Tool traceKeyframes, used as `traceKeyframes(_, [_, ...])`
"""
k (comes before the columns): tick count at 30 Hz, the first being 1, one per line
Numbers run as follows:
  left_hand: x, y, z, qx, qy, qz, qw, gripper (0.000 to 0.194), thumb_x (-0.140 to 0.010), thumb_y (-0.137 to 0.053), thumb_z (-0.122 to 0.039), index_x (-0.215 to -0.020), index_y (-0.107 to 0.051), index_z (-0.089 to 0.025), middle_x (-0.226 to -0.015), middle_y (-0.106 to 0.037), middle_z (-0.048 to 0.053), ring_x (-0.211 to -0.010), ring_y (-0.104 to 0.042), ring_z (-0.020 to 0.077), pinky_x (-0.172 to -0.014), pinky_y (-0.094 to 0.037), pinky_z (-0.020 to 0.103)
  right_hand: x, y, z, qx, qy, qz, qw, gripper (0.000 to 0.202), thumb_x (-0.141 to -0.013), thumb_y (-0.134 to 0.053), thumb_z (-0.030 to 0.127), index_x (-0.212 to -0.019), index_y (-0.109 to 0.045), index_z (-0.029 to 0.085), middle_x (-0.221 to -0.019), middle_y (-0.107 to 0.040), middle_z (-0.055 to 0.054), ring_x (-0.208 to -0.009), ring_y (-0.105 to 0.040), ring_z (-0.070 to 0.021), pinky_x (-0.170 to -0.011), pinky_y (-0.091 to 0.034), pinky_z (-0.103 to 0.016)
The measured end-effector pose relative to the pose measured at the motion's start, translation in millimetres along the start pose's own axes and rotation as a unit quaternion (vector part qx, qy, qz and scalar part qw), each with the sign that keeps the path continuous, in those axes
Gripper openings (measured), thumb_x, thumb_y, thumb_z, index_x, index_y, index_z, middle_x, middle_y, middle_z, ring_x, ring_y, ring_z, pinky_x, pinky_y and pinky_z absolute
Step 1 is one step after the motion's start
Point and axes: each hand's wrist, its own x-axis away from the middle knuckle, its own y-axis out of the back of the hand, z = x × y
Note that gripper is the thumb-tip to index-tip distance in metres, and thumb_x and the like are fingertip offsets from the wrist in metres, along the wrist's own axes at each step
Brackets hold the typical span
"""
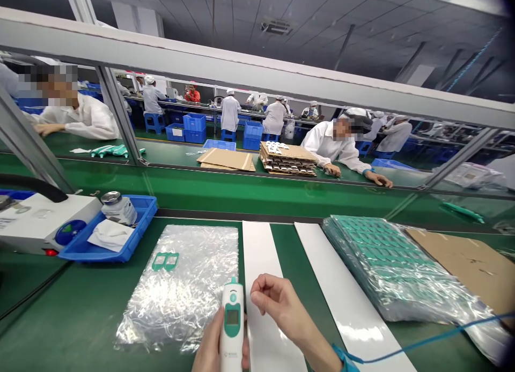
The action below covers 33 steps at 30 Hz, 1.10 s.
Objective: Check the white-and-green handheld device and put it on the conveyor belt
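Note:
My left hand [210, 348] grips a white and green handheld thermometer-like device [232, 324] upright at the bottom middle. My right hand [277, 302] hovers just right of the device's top, thumb and forefinger pinched together; I cannot tell whether something small is between them. Under both hands lies a white glossy strip [259, 254] on the green table. Left of it is a clear plastic sheet [189, 275] carrying two small green film pieces [165, 261].
A second white strip [341, 286] lies to the right, then a bagged stack of green parts [382, 259] and a cardboard sheet [466, 259]. A blue tray [132, 238] with a bottle and cloth, and a white machine [40, 222], stand at the left. Other people work beyond the metal rail.

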Motion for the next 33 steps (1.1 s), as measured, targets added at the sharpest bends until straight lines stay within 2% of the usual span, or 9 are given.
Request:
traceKeyframes(4, [-3,-9.5,-12,0.041,0.021,0.042,0.998,0.056,-0.078,-0.053,-0.068,-0.069,-0.063,-0.014,-0.054,-0.061,0.005,-0.047,-0.053,0.0144,-0.051,-0.043,0.027,4,-16,8,0.022,0.004,0.017,1.0,0.022,-0.077,-0.067,0.036,-0.072,-0.06,0.017,-0.064,-0.053,0.001,-0.06,-0.049,-0.0123,-0.056,-0.04,-0.024])
traceKeyframes(9, [-1,-9.9,-16,0.059,0.001,0.055,0.997,0.051,-0.077,-0.058,-0.064,-0.07,-0.064,-0.014,-0.057,-0.061,0.004,-0.051,-0.053,0.0154,-0.054,-0.042,0.028,4,-24,6,0.028,-0.006,0.034,0.999,0.013,-0.08,-0.062,0.026,-0.073,-0.058,0.016,-0.064,-0.054,0.002,-0.052,-0.054,-0.0108,-0.055,-0.043,-0.024])
traceKeyframes(19, [-2,-9.3,-9,0.059,-0.011,0.034,0.998,0.057,-0.076,-0.055,-0.071,-0.07,-0.064,-0.015,-0.058,-0.06,0.004,-0.052,-0.053,0.0157,-0.055,-0.042,0.029,7,-26,3,0.027,0.006,0.042,0.999,0.01,-0.084,-0.057,0.021,-0.074,-0.055,0.017,-0.066,-0.054,0.003,-0.044,-0.055,-0.0096,-0.049,-0.041,-0.023])
traceKeyframes(23, [-1,-8.9,-9,0.062,-0.013,0.03,0.998,0.052,-0.076,-0.059,-0.066,-0.068,-0.064,-0.015,-0.058,-0.059,0.004,-0.053,-0.052,0.0159,-0.056,-0.043,0.03,10,-27,5,0.082,0.034,0.029,0.996,0.012,-0.086,-0.054,0.018,-0.074,-0.055,0.018,-0.067,-0.053,0.003,-0.051,-0.056,-0.0099,-0.054,-0.043,-0.022])
traceKeyframes(25, [1,-8.6,-9,0.068,-0.012,0.02,0.997,0.047,-0.075,-0.063,-0.063,-0.074,-0.066,-0.016,-0.059,-0.059,0.003,-0.054,-0.053,0.0167,-0.057,-0.043,0.03,11,-27,6,0.113,0.052,0.024,0.992,0.013,-0.087,-0.054,0.018,-0.074,-0.054,0.018,-0.07,-0.053,0.003,-0.055,-0.056,-0.0099,-0.058,-0.044,-0.022])
traceKeyframes(28, [3,-6.9,-9,0.064,-0.021,0.006,0.998,0.042,-0.068,-0.076,-0.05,-0.095,-0.067,-0.018,-0.061,-0.061,0.001,-0.055,-0.055,0.0165,-0.057,-0.042,0.028,13,-26,8,0.119,0.065,0.03,0.99,0.015,-0.089,-0.052,0.021,-0.075,-0.054,0.018,-0.075,-0.052,0.002,-0.058,-0.055,-0.0095,-0.059,-0.044,-0.022])
traceKeyframes(33, [2,-1.5,-8,0.057,-0.036,0.044,0.997,0.048,-0.07,-0.074,-0.039,-0.109,-0.057,-0.017,-0.059,-0.063,0.001,-0.053,-0.055,0.015,-0.054,-0.039,0.024,13,-19,14,0.088,0.064,0.004,0.994,0.016,-0.088,-0.055,0.024,-0.074,-0.054,0.017,-0.068,-0.051,0.003,-0.059,-0.052,-0.0099,-0.058,-0.042,-0.022])
